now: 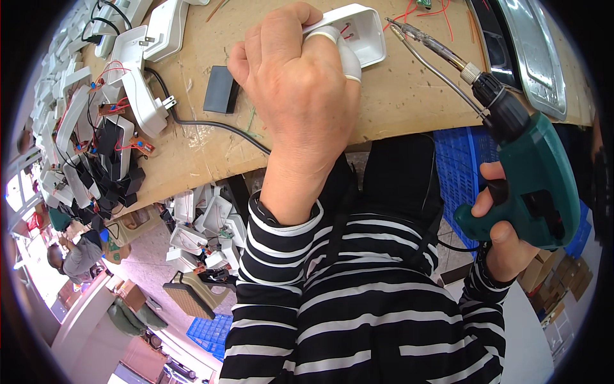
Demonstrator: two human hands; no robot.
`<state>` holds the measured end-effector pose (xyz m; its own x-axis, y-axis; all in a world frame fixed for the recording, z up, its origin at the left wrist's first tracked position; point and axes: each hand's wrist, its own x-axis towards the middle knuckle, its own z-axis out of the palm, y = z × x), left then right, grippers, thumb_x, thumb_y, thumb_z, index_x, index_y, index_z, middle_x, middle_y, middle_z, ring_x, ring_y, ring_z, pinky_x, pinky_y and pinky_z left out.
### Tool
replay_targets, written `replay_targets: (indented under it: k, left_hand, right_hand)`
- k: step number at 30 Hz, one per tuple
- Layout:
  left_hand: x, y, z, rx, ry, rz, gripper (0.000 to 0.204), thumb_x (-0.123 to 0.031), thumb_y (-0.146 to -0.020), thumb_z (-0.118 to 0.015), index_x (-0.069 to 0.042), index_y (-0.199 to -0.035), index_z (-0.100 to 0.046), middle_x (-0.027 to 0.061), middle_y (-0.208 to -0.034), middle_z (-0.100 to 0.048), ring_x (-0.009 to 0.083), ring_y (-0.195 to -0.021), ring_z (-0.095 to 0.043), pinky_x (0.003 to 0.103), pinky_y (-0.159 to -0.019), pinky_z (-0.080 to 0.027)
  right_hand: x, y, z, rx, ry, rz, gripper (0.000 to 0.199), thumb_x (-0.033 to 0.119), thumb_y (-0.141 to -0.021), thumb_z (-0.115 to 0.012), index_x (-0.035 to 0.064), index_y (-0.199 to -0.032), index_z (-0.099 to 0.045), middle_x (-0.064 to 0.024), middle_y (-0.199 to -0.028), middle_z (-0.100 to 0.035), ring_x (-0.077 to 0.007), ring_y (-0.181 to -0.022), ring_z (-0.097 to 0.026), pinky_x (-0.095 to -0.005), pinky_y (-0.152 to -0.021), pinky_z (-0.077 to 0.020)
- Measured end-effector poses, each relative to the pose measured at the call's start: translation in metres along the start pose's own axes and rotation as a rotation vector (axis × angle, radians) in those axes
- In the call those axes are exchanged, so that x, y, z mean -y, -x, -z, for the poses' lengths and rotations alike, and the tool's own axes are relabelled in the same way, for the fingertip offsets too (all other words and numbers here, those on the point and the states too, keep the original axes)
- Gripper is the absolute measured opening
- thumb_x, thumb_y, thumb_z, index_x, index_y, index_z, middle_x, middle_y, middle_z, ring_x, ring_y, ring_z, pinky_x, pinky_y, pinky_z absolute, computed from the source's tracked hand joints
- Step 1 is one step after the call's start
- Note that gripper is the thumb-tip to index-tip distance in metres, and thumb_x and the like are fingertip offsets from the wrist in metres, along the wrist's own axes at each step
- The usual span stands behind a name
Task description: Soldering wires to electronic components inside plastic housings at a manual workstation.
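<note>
My left hand (300, 96) is closed on a white plastic housing (371, 40) at the far middle of the table. White coverings wrap its fingertips, and thin red wires show inside the housing. In my right hand (508, 248) is a green soldering gun (543, 169), with fingers round its handle and trigger. Its metal tip points up and left, a little to the right of the housing and apart from it. A small black block (221, 90) lies on the table beside my left wrist.
White adapter housings (144, 102), black parts and wired boards crowd the table's left side. A black cable (211, 123) crosses the near edge. Red wires (441, 13) and a metal tray (534, 57) sit to the right. Below stand a blue crate (457, 179) and more housings (208, 217).
</note>
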<state>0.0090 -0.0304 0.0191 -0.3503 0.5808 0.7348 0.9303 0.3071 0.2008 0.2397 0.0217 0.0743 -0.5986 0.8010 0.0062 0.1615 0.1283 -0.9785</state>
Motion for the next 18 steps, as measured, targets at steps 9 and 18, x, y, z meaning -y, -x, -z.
replay_targets:
  k: [9,18]
  left_hand:
    - [0.0,0.0,0.0,-0.018,0.003,-0.02,0.01,-0.003,-0.057,-0.061,-0.001,-0.066,-0.062,0.0049,-0.08,-0.056,0.0211,-0.073,-0.051,0.031,-0.068,-0.036]
    - [-0.002,0.001,0.002,-0.003,0.003,-0.012,0.012,-0.003,-0.057,-0.061,0.0,-0.068,-0.063,0.0063,-0.081,-0.055,0.0221,-0.076,-0.051,0.032,-0.068,-0.037]
  right_hand:
    - [-0.003,0.005,0.004,-0.009,-0.041,0.05,0.07,0.034,-0.066,-0.073,-0.0097,-0.112,-0.043,-0.0223,-0.099,-0.055,-0.0153,-0.065,-0.058,-0.0218,-0.054,-0.0464]
    - [-0.007,0.013,0.0,-0.055,-0.102,0.101,0.071,0.03,-0.07,-0.07,-0.0095,-0.118,-0.036,-0.0246,-0.101,-0.053,-0.0156,-0.066,-0.058,-0.0221,-0.053,-0.0468]
